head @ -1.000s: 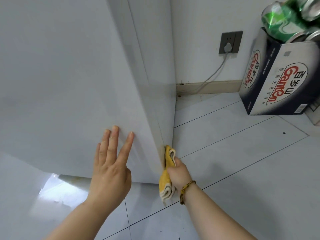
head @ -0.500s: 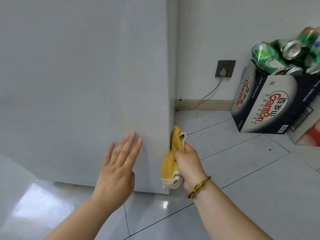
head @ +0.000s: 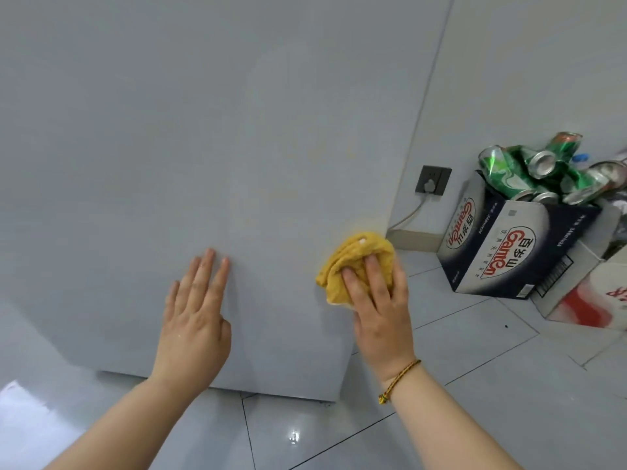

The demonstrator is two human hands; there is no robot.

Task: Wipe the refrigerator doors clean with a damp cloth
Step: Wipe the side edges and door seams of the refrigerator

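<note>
Yellow cloth [head: 353, 256] against refrigerator door [head: 203, 130].
My right hand [head: 380, 310] grasps it, bunched at my knuckles' 11 o'clock; left hand [head: 195, 320] flat, released.

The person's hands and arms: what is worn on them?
No sleeve or glove shows; both forearms are bare to the picture's edge. The left hand wears nothing. At the wrist of the right hand sits a thin braided cord bracelet, yellow and dark, with a small greenish knot.
</note>
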